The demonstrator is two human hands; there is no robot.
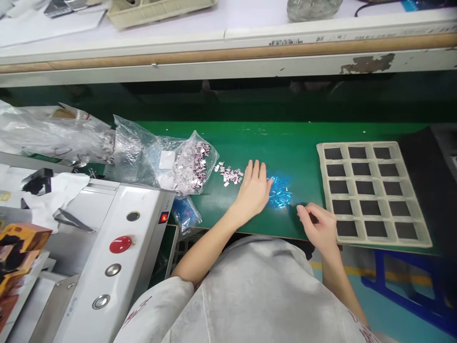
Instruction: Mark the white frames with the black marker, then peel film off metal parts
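My left hand [254,188] lies flat and open on the green belt [285,143], fingers spread, between a small heap of pink-silver pieces [230,174] and a pile of shiny blue film scraps [280,191]. My right hand [317,225] rests near the belt's front edge, fingers curled around a small dark piece that I can barely make out. It sits just left of a beige tray [323,162] whose compartments hold dark square parts.
A clear plastic bag [189,164] of pink-silver pieces lies at left, with more crumpled bags [53,131] beyond. A white machine [117,247] with a red button stands at lower left. A raised shelf [228,52] runs along the back.
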